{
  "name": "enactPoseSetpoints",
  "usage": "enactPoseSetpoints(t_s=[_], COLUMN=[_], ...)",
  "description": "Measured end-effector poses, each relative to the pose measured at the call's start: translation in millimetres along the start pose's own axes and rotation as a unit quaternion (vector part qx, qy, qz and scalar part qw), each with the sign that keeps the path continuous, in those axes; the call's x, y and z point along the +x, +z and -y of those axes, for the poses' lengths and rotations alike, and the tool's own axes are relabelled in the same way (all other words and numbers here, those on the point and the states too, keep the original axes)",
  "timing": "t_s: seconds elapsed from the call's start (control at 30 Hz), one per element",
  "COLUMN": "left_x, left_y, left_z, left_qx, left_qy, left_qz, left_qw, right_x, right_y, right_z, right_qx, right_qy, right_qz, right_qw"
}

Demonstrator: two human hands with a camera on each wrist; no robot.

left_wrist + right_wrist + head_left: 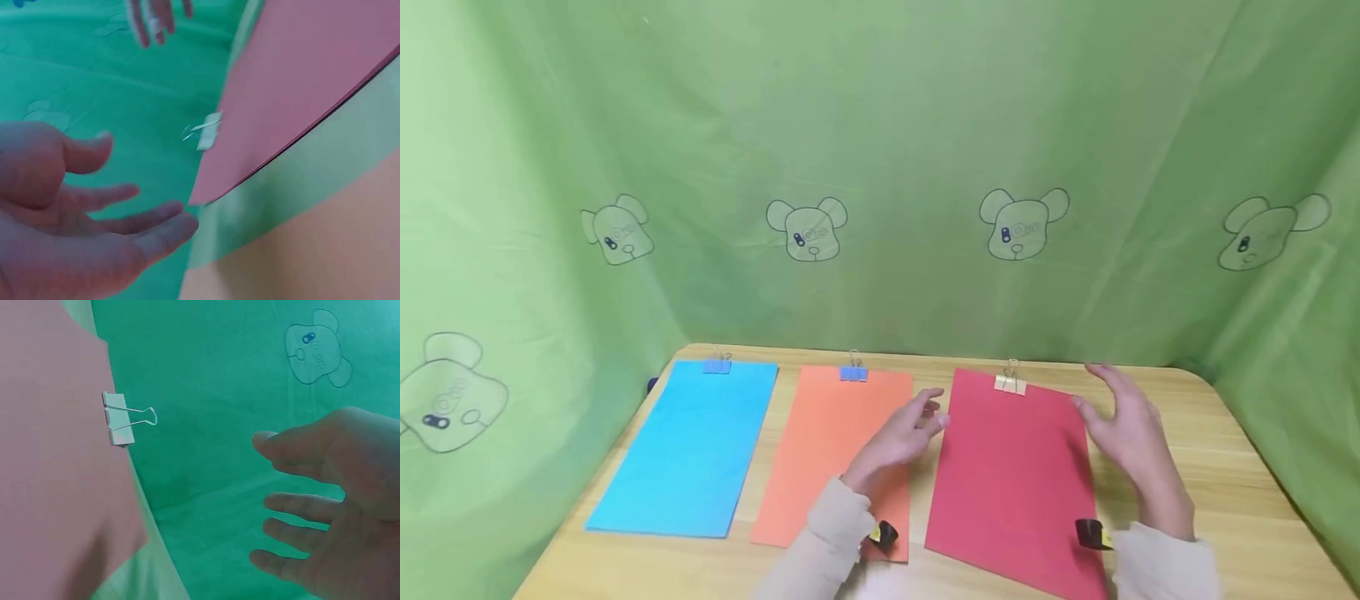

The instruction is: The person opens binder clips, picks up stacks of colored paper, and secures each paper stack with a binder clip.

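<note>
A red stack of paper [1011, 483] lies slightly turned on the table, a white binder clip [1011, 385] on its top edge. My left hand [901, 433] hovers by its left edge, partly over the orange paper [827, 425], fingers loosely spread. Off the red paper's upper right corner, my right hand [1131, 429] is raised with thumb and fingers apart. Both wrist views show the left hand [94, 231] and right hand [319, 500] holding nothing. The clip [119, 419] has its wire handles pointing away from the paper.
Blue paper [688, 450] with a blue binder clip [717, 366] lies at the left. Another blue binder clip [853, 373] grips the orange paper's top. A wooden table [1217, 467] carries everything, and a green curtain [910, 108] with bear-head drawings hangs around it.
</note>
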State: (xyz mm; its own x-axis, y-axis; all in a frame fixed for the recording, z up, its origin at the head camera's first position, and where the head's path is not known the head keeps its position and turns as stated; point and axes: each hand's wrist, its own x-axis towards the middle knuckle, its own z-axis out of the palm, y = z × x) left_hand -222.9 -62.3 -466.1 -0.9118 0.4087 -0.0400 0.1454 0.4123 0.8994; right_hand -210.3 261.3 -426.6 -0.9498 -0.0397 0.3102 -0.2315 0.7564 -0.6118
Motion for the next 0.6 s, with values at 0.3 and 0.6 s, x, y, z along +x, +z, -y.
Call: enactPoseSetpoints(t_s=[0.3,0.6], left_x=[-35.6,-80.5], left_y=[-45.2,-113.0], left_z=[29.3,61.8], left_qx=[0.178,0.313], left_qy=[0.076,0.019], left_qz=[-0.096,-0.158], left_qw=[0.9763,0.9363], right_x=[-7,-12], right_y=[-5,5], right_z=[-5,-14], right_qx=[-0.01,-0.031], right_qy=[-0.008,-0.07], right_qz=[-0.012,0.009], right_qw=[1.0,0.997])
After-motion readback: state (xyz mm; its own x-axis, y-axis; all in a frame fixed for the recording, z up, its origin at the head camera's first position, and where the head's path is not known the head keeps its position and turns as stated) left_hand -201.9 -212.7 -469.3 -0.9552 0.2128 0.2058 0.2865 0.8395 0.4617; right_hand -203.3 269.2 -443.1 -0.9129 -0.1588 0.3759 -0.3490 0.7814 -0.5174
